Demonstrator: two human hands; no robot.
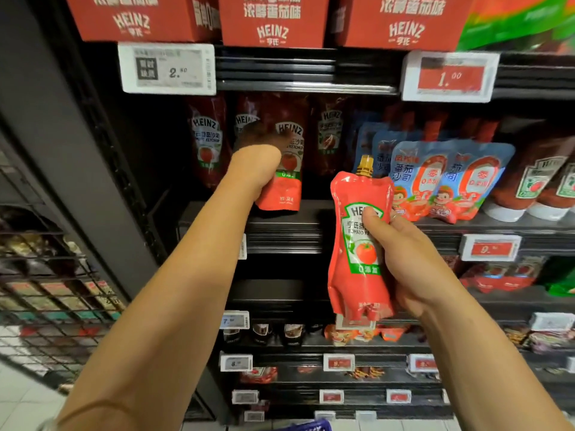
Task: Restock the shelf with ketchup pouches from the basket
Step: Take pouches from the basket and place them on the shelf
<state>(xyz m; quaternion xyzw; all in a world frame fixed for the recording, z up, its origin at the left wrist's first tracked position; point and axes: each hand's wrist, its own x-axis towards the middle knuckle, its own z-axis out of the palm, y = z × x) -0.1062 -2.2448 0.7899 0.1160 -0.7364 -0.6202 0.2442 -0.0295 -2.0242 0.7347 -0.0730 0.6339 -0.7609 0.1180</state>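
Several dark shelves (311, 209), possibly a shop.

Red Heinz cartons (273, 20) in a row on the top shelf, with a white price tag reading 2.80 (168, 70) and a red price tag reading 1.00 (449, 76) clipped to the rail beneath them. Blue spouted pouches (441, 178) with cartoon figures standing upright in the middle-shelf bay, just beside inverted squeeze bottles (535, 181) on white caps at far right. A black wire-mesh rack (46, 275) of blurred goods at left; lower shelves carry small dark jars (277, 332) and further price tags.
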